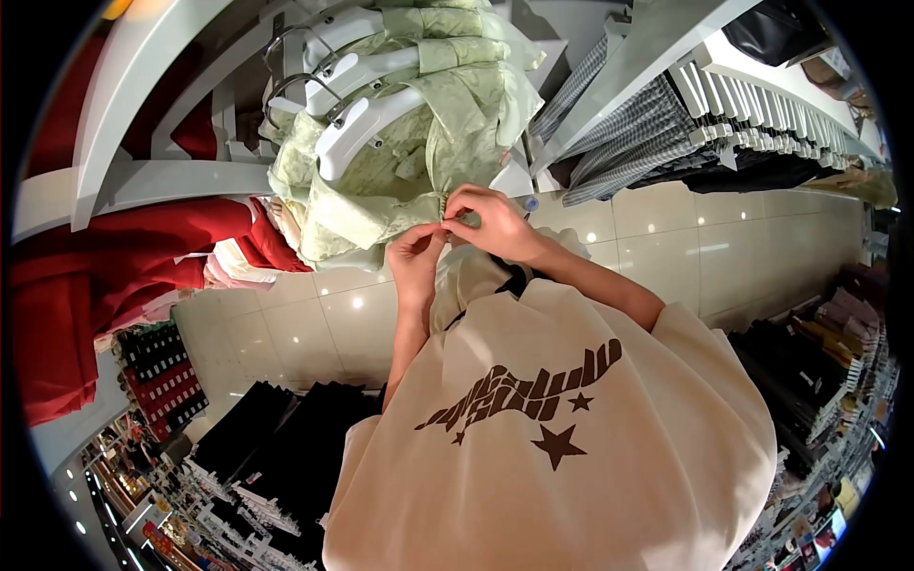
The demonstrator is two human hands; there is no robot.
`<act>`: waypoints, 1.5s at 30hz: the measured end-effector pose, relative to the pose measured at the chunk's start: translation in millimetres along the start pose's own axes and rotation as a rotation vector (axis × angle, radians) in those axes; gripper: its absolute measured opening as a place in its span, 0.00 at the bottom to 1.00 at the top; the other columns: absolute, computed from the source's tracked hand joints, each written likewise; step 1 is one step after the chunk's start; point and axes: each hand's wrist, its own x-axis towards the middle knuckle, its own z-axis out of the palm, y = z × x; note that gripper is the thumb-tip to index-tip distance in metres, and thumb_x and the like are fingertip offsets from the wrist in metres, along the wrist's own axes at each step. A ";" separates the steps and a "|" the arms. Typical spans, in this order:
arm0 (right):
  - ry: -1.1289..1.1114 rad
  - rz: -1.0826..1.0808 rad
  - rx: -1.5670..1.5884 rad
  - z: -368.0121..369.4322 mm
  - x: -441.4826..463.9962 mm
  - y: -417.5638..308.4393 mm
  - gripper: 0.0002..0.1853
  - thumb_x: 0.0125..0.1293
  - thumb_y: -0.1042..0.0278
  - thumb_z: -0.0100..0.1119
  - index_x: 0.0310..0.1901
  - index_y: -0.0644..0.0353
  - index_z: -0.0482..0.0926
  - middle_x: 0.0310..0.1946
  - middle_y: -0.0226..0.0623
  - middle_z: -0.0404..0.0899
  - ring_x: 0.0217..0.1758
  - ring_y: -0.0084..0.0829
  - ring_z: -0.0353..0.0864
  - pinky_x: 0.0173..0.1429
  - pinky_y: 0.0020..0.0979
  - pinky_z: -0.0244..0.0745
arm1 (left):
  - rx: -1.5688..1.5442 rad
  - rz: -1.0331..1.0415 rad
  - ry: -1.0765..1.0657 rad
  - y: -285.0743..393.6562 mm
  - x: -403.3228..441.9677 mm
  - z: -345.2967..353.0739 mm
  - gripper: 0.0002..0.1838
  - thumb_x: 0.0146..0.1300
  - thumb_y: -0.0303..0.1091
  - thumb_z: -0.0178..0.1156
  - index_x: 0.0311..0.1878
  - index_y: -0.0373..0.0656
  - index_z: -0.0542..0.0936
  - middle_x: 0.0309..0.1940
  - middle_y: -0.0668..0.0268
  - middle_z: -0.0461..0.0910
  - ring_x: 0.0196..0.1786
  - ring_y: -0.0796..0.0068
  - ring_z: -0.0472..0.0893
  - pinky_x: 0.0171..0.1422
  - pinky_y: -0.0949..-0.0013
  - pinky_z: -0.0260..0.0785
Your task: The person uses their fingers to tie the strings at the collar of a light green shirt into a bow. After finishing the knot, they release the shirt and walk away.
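Note:
A light green patterned garment (381,221) with a collar hangs from a white hanger (367,128) at the top middle. My left hand (416,262) pinches its front edge from below with thumb and fingertips. Right beside it, my right hand (490,224) pinches the same edge, fingers curled, and the fingertips of both hands nearly touch. Between them runs a narrow strip of the front opening; any small fastener there is too small to make out. More garments of the same green hang close behind on white hangers with metal hooks.
Red clothes (124,257) hang to the left beside a white rack frame (119,95). Grey checked garments (628,133) hang on the right below a row of white hangers (762,105). Black folded clothes (295,428) lie lower left. Shiny tiles (685,228) cover the floor.

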 end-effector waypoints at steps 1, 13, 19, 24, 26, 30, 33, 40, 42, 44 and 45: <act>-0.001 -0.001 0.000 1.1 0.0 1.3 0.08 0.64 0.76 0.71 0.40 0.65 0.80 0.40 0.39 0.82 0.40 0.42 0.85 0.46 0.38 0.81 | 0.046 0.024 -0.005 4.2 -1.3 2.1 0.07 0.70 0.21 0.69 0.48 0.30 0.89 0.40 0.65 0.89 0.42 0.81 0.85 0.51 0.75 0.76; 0.019 -0.064 0.093 4.9 2.3 11.5 0.05 0.63 0.77 0.70 0.36 0.64 0.80 0.42 0.36 0.83 0.44 0.37 0.84 0.46 0.35 0.79 | 0.272 0.166 0.048 14.3 -8.6 9.1 0.04 0.70 0.21 0.69 0.45 0.31 0.86 0.40 0.63 0.90 0.44 0.78 0.87 0.53 0.73 0.80; -0.081 0.241 0.426 7.4 -5.4 21.0 0.05 0.70 0.73 0.69 0.42 0.65 0.84 0.41 0.29 0.82 0.45 0.21 0.80 0.47 0.27 0.76 | 0.522 0.241 0.071 21.0 -10.0 9.6 0.07 0.67 0.22 0.71 0.47 0.33 0.86 0.40 0.60 0.91 0.46 0.73 0.90 0.55 0.70 0.81; -0.078 0.421 0.700 17.6 -9.9 28.3 0.08 0.76 0.72 0.65 0.48 0.68 0.83 0.37 0.26 0.81 0.40 0.16 0.77 0.45 0.22 0.72 | 0.670 0.416 0.047 24.9 -8.7 15.4 0.07 0.62 0.21 0.69 0.43 0.33 0.84 0.37 0.59 0.88 0.42 0.70 0.89 0.53 0.69 0.82; -0.028 0.501 0.710 16.5 -9.4 38.0 0.08 0.76 0.71 0.65 0.48 0.68 0.83 0.37 0.27 0.82 0.40 0.16 0.77 0.45 0.22 0.72 | 0.681 0.454 0.020 19.5 -6.9 14.2 0.07 0.61 0.20 0.68 0.42 0.34 0.83 0.36 0.59 0.86 0.41 0.70 0.88 0.52 0.69 0.82; -0.003 0.550 0.660 7.5 -5.1 30.5 0.10 0.77 0.68 0.64 0.48 0.67 0.83 0.35 0.25 0.82 0.30 0.13 0.73 0.29 0.22 0.66 | 0.507 0.408 0.021 15.3 -4.7 10.2 0.06 0.61 0.19 0.66 0.42 0.34 0.82 0.37 0.58 0.84 0.41 0.68 0.86 0.48 0.67 0.83; -0.048 0.417 0.603 14.8 -9.2 32.9 0.10 0.77 0.68 0.64 0.48 0.67 0.83 0.36 0.27 0.82 0.30 0.13 0.73 0.30 0.22 0.66 | 0.556 0.530 0.037 31.9 -6.3 14.8 0.07 0.62 0.18 0.67 0.43 0.34 0.83 0.38 0.57 0.84 0.40 0.66 0.86 0.46 0.67 0.83; -0.075 0.319 0.494 12.9 -11.7 34.7 0.10 0.76 0.69 0.64 0.48 0.68 0.83 0.39 0.29 0.83 0.37 0.17 0.77 0.37 0.24 0.73 | 0.648 0.490 -0.035 36.3 -0.7 16.8 0.09 0.62 0.20 0.71 0.44 0.33 0.83 0.37 0.58 0.85 0.35 0.67 0.85 0.44 0.69 0.81; -0.081 0.348 0.539 13.1 -11.5 29.2 0.09 0.76 0.70 0.64 0.48 0.68 0.83 0.40 0.30 0.83 0.40 0.19 0.78 0.42 0.25 0.75 | 0.708 0.445 -0.025 37.3 -4.3 20.2 0.08 0.62 0.20 0.70 0.42 0.33 0.82 0.37 0.58 0.85 0.34 0.67 0.84 0.44 0.68 0.81; -0.091 0.384 0.482 6.6 -10.6 17.7 0.09 0.76 0.70 0.64 0.48 0.68 0.83 0.40 0.30 0.83 0.41 0.19 0.79 0.43 0.25 0.75 | 0.766 0.399 -0.012 35.8 -7.2 23.9 0.07 0.62 0.21 0.69 0.41 0.33 0.81 0.36 0.58 0.85 0.33 0.68 0.83 0.43 0.68 0.81; -0.097 0.414 0.425 3.7 -9.3 12.5 0.10 0.75 0.70 0.64 0.48 0.69 0.83 0.40 0.31 0.84 0.41 0.19 0.79 0.43 0.25 0.76 | 0.747 0.405 -0.012 32.8 -7.3 24.8 0.07 0.62 0.21 0.69 0.41 0.33 0.80 0.36 0.59 0.84 0.33 0.69 0.83 0.43 0.68 0.80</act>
